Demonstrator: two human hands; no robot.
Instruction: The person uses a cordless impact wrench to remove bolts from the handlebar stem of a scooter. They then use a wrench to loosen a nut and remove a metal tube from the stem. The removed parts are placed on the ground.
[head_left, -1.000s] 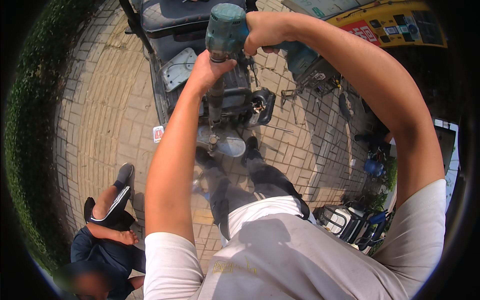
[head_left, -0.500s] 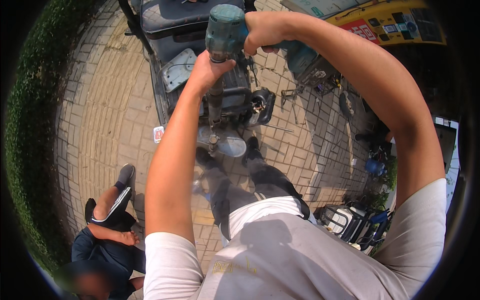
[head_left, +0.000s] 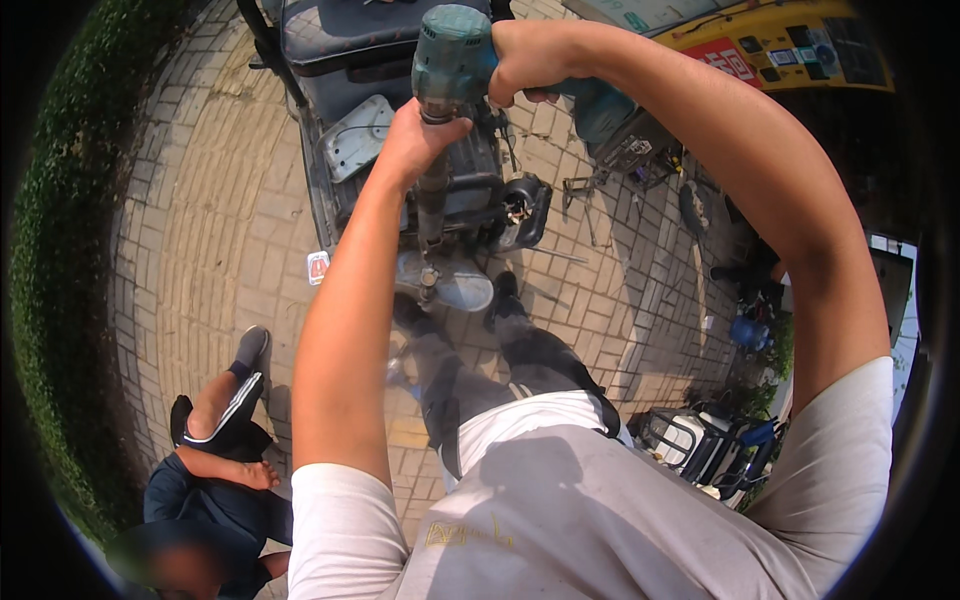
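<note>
A teal cordless impact wrench (head_left: 452, 60) stands nose down near the top of the view. My right hand (head_left: 520, 65) grips its handle from the right, the fingers partly hidden. My left hand (head_left: 415, 140) is closed around its nose, thumb lying across the front. Directly below sits a dark upright tube (head_left: 430, 205) on the vehicle's front; the tool's tip and any contact there are hidden by my left hand. At the tube's foot is a bolted metal joint (head_left: 427, 285) beside a grey curved fender (head_left: 465, 290).
The vehicle's black padded seat (head_left: 350, 35) and a loose metal plate (head_left: 358, 138) lie beyond my left arm. Tools (head_left: 585, 190) are scattered on the paving at right. A seated person (head_left: 215, 480) is at lower left, beside a hedge (head_left: 60, 250).
Both hands keep their grip on the impact wrench, which has shifted very slightly upward in view. Otherwise the scene looks the same.
</note>
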